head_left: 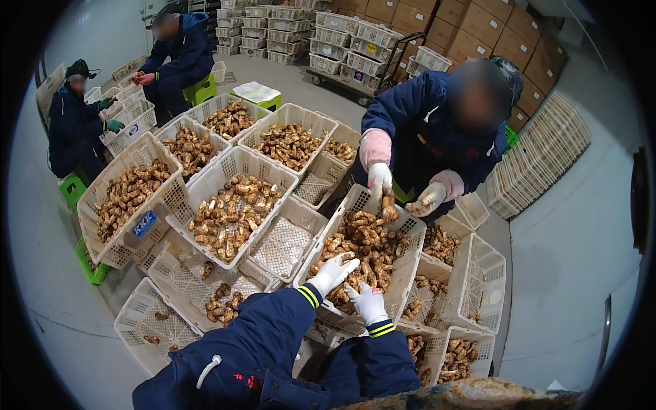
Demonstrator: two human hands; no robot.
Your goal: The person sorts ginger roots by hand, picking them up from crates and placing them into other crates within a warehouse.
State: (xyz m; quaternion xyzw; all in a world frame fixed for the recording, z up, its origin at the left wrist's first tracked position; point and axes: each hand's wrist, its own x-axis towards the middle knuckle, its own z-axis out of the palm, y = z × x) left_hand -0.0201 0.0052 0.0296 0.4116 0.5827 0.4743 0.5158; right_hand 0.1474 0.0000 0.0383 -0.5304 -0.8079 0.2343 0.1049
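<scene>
Both my hands wear white gloves and are over a white plastic crate [408,279] heaped with brown, thick-stemmed mushrooms [369,246]. My left hand [333,271] is at the crate's left side, fingers stretched out across the heap, with no mushroom visible in it. Close by, at the near end, my right hand [367,302] has its fingers apart and rests against the mushrooms. Across the crate a co-worker in white gloves holds one mushroom [389,206] above the far end; that person's other gloved hand [427,200] is beside it.
Several crates of mushrooms stand on the left, including a full crate [232,164]. A nearly bare crate [283,240] lies between. Smaller lots fill crates [478,287] at right. Two other people sit at far left. A loaded trolley [342,83] and cardboard boxes [471,48] stand behind.
</scene>
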